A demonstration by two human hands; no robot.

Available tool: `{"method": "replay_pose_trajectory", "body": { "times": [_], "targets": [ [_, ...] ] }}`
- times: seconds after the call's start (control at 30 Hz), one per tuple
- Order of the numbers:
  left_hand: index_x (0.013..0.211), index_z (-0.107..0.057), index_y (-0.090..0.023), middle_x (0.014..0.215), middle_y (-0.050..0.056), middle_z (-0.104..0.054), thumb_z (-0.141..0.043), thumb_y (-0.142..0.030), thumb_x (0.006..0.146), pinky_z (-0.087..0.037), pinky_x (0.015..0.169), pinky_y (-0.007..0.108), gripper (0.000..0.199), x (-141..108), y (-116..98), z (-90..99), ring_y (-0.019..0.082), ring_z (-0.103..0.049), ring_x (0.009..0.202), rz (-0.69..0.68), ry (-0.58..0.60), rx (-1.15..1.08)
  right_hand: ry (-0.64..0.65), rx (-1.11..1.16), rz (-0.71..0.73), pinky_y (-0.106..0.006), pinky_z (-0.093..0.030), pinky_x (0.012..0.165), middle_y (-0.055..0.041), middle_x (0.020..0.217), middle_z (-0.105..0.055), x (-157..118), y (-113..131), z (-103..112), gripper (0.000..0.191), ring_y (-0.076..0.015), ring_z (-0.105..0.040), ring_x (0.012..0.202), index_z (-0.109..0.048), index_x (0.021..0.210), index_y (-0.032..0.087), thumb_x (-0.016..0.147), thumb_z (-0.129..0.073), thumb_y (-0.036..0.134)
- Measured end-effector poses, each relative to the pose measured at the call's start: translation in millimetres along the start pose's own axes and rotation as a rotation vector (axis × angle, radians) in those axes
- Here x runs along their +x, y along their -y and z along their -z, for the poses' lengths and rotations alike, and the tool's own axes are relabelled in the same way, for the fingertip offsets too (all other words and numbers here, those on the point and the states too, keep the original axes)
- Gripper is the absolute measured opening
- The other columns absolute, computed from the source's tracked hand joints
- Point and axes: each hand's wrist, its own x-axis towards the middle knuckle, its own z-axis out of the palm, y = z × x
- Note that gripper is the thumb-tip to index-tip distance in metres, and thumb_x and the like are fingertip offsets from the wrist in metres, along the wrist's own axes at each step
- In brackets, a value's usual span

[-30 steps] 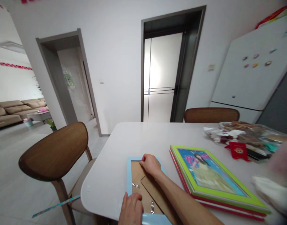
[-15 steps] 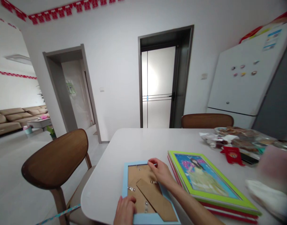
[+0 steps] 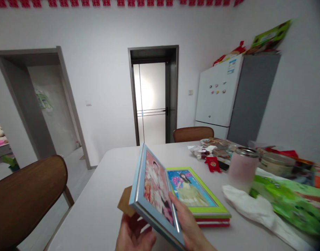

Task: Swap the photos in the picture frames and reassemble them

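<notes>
Gripping right hand (image 3: 187, 221): closed on the near right edge of the blue frame (image 3: 156, 190); a digit lies along its border, the rest out of sight behind.
Left hand (image 3: 135, 235): half curled below the lower left edge, its fingertips by the brown flap (image 3: 127, 202); whether they press on it I cannot tell.
Blue frame: raised between the hands, tilted; to the left of the right fingers and above the left hand; its long axis seems to climb away, though foreshortening leaves that doubtful; the right hand has the surer contact.
Green frame (image 3: 196, 191): flat on a stack beyond the right hand, partly covered by the blue frame.
Hidden: most of the blue frame's back; both wrists, cut off below.
</notes>
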Motion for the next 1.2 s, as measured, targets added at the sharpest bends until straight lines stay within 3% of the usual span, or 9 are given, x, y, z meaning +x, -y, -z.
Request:
{"method": "replay_pose_trajectory", "body": {
  "times": [0.13, 0.27, 0.37, 0.47, 0.57, 0.73, 0.9, 1.0, 1.2],
  "targets": [
    [0.11, -0.04, -0.022, 0.11, 0.011, -0.055, -0.074, -0.034, 0.052, -0.045, 0.075, 0.033, 0.068, 19.7, -18.3, -23.2, 0.026, -0.054, 0.097, 0.102, 0.05, -0.06, -0.049, -0.164, -0.01, -0.032, -0.049, 0.058, -0.0071, 0.078, -0.067, 9.3, 75.8, 54.4, 0.034, -0.0209, -0.063, 0.066, -0.055, 0.097, 0.019, 0.07, -0.053, 0.039],
    [0.108, -0.042, -0.014, 0.104, 0.016, -0.058, -0.07, -0.025, 0.051, -0.044, 0.078, 0.034, 0.064, 38.6, 12.7, -54.9, 0.027, -0.056, 0.095, 0.157, 0.192, -0.022, -0.15, -0.591, -0.07, -0.031, -0.049, 0.056, -0.0085, 0.075, -0.067, 29.4, 108.7, 101.6, 0.032, -0.0197, -0.062, 0.06, -0.059, 0.09, 0.014, 0.07, -0.053, 0.039],
    [0.11, -0.042, -0.012, 0.103, 0.015, -0.06, -0.059, -0.019, 0.057, -0.043, 0.08, 0.032, 0.055, 47.8, 49.1, -66.2, 0.024, -0.057, 0.093, 0.118, 0.202, 0.207, -0.231, -0.721, -0.082, -0.03, -0.048, 0.054, -0.0075, 0.08, -0.065, 42.1, 113.5, 125.1, 0.032, -0.0193, -0.06, 0.063, -0.058, 0.091, 0.012, 0.072, -0.053, 0.038],
    [0.106, -0.049, -0.012, 0.108, 0.013, -0.057, -0.054, -0.016, 0.059, -0.038, 0.086, 0.032, 0.047, 50.3, 73.7, -62.7, 0.024, -0.051, 0.102, 0.09, 0.164, 0.442, -0.283, -0.802, -0.081, -0.033, -0.047, 0.068, -0.0046, 0.1, -0.056, 44.8, 113.0, 138.3, 0.031, -0.0193, -0.056, 0.083, -0.054, 0.1, 0.013, 0.078, -0.049, 0.034],
    [0.108, -0.049, -0.01, 0.113, 0.013, -0.054, -0.053, -0.015, 0.06, -0.032, 0.092, 0.031, 0.049, 47.2, 82.7, -55.3, 0.024, -0.045, 0.108, 0.054, 0.138, 0.562, -0.293, -0.857, -0.062, -0.031, -0.045, 0.07, -0.0058, 0.097, -0.06, 34.2, 110.2, 147.9, 0.034, -0.0222, -0.055, 0.084, -0.059, 0.093, 0.012, 0.075, -0.049, 0.039],
    [0.119, -0.041, -0.015, 0.117, 0.007, -0.053, -0.051, -0.004, 0.054, -0.034, 0.09, 0.024, 0.066, 41.6, 88.2, -49.7, 0.02, -0.046, 0.109, 0.065, 0.261, 0.587, -0.261, -0.872, -0.075, -0.03, -0.045, 0.072, -0.0059, 0.087, -0.067, 5.8, 90.8, 165.1, 0.043, -0.0235, -0.059, 0.081, -0.066, 0.084, 0.016, 0.064, -0.049, 0.05],
    [0.116, -0.045, -0.018, 0.112, 0.006, -0.057, -0.051, -0.003, 0.053, -0.038, 0.087, 0.026, 0.065, 55.5, 89.6, -22.0, 0.023, -0.049, 0.106, 0.024, 0.12, 0.521, -0.185, -0.796, -0.023, -0.03, -0.043, 0.079, -0.0054, 0.094, -0.065, 15.1, 52.8, 141.7, 0.045, -0.0238, -0.059, 0.085, -0.063, 0.092, 0.018, 0.061, -0.052, 0.049],
    [0.115, -0.046, -0.018, 0.107, 0.006, -0.06, -0.05, -0.002, 0.054, -0.038, 0.086, 0.027, 0.063, 75.3, 77.4, 12.5, 0.022, -0.053, 0.102, 0.032, -0.018, 0.525, -0.072, -0.707, -0.005, -0.031, -0.044, 0.078, -0.0043, 0.09, -0.066, 43.4, 25.9, 102.4, 0.046, -0.0228, -0.06, 0.083, -0.061, 0.095, 0.017, 0.064, -0.049, 0.048],
    [0.111, -0.048, -0.019, 0.107, 0.004, -0.06, -0.048, 0.0, 0.052, -0.034, 0.09, 0.027, 0.062, 123.4, 43.8, 78.1, 0.021, -0.049, 0.107, -0.008, -0.163, 0.588, -0.027, -0.664, 0.083, -0.032, -0.045, 0.071, -0.0033, 0.08, -0.068, 111.4, -16.9, 23.8, 0.042, -0.0226, -0.06, 0.079, -0.062, 0.092, 0.018, 0.066, -0.045, 0.047]
  ]
}}
